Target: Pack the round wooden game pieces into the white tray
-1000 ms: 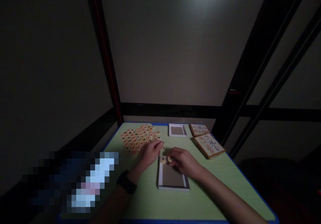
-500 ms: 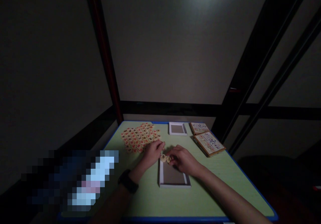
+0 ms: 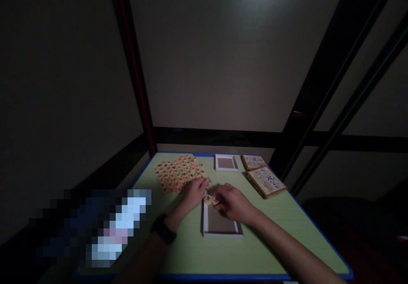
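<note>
Green table point(image 3: 280, 237): right hand point(image 3: 234, 203) palm-down, grip pinching disc point(image 3: 216, 200) over tray point(image 3: 222, 233); left hand point(image 3: 195, 191) curled, grip unclear.

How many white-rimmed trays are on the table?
2. The near tray lies partly under the right hand; the far tray sits by the table's back edge. None looks hidden.

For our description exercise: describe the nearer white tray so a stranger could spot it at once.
On the green table, look under the right hand. The white-rimmed tray there is bigger than the second tray at the far edge, and it alone has two round pieces at its far end.
</note>
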Motion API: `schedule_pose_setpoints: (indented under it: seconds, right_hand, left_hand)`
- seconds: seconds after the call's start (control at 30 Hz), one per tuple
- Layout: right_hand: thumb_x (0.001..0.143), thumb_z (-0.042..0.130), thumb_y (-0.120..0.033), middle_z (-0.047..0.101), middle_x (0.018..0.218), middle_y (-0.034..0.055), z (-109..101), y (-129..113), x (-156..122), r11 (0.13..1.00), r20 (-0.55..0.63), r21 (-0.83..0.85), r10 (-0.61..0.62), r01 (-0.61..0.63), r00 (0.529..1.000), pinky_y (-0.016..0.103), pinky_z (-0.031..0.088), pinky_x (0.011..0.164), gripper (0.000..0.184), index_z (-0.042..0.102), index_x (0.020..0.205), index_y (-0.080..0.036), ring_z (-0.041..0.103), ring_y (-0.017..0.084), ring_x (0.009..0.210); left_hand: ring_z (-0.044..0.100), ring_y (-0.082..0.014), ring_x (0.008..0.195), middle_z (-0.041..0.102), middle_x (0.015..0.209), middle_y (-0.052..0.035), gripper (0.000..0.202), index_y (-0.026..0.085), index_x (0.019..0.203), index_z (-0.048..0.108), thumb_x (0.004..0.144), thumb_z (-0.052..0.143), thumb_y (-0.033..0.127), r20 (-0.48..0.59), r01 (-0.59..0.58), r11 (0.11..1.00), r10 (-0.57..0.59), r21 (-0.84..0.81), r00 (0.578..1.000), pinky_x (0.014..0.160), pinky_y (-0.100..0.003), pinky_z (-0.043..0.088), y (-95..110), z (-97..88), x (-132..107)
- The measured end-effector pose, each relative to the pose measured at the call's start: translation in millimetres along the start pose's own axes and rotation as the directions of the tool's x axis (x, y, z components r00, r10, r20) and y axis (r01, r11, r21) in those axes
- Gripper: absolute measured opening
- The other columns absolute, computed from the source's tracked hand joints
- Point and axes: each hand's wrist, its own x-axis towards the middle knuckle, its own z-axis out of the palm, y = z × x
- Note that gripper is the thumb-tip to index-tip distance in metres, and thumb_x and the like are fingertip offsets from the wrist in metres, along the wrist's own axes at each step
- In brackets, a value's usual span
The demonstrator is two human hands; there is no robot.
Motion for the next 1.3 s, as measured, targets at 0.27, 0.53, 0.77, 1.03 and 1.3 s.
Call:
schedule_pose_setpoints:
  seconds: [0.27,0.53,0.77,1.03,1.3]
  right_hand:
    - [0.086,0.068,-0.026,0.065,0.095,0.0077,6.8,0.1,-0.1,0.998,-0.296,0.052,-0.014,0.031,0.955,0.034,0.049,0.078,0.026,0.058,0.109,-0.02,0.06,0.023,0.088]
    - [0.096,0.053,-0.034,0.063,0.093,0.009,10.4,-0.9,-0.5,0.995,-0.365,-0.041,-0.101,0.093,0.926,0.032,0.05,0.074,0.02,0.062,0.106,-0.019,0.06,0.022,0.085]
    - [0.083,0.067,-0.021,0.067,0.083,0.0045,-10.2,-2.9,-0.2,0.991,-0.01,-0.126,0.044,-0.045,0.999,0.028,0.043,0.067,0.008,0.069,0.09,-0.019,0.063,0.019,0.076]
    - [0.082,0.068,-0.025,0.073,0.09,0.0067,-7.7,-8.5,1.7,0.971,0.098,-0.227,0.101,-0.076,0.99,0.028,0.042,0.068,0.016,0.072,0.096,-0.02,0.067,0.022,0.082]
    - [0.083,0.064,-0.022,0.073,0.088,0.0068,-4.7,-5.8,0.8,0.97,0.091,-0.23,0.098,-0.075,0.991,0.028,0.041,0.067,0.015,0.072,0.095,-0.02,0.067,0.022,0.08]
  left_hand:
    - [0.05,-0.0142,0.06,0.051,0.057,0.0019,0.048,0.021,0.063,0.054,0.082,0.051,0.065,0.046,0.048,0.957,-0.036,-0.285,0.998,0.06,-0.024,0.041,5.8,2.2,2.3]
    - [0.048,-0.0146,0.063,0.051,0.06,0.0018,0.053,0.02,0.06,0.05,0.077,0.054,0.07,0.196,-0.018,0.966,0.07,-0.258,0.978,0.063,-0.026,0.042,16.8,-0.6,-1.3]
    - [0.061,-0.0204,0.09,0.068,0.088,-0.0043,0.021,0.021,0.077,0.069,0.081,0.049,0.025,0.124,-0.149,0.967,0.125,0.208,0.984,0.084,-0.03,0.045,26.1,-22.0,-9.0]
    - [0.063,-0.0226,0.085,0.069,0.088,-0.0058,0.015,0.021,0.081,0.074,0.07,0.065,0.024,0.301,-0.243,0.877,0.12,0.414,0.946,0.078,-0.03,0.046,28.5,-20.3,-17.7]
    - [0.065,-0.025,0.089,0.069,0.095,-0.008,0.019,0.021,0.089,0.074,0.073,0.065,0.026,0.341,-0.274,0.812,0.099,0.515,0.935,0.077,-0.031,0.047,33.8,-19.2,-22.1]
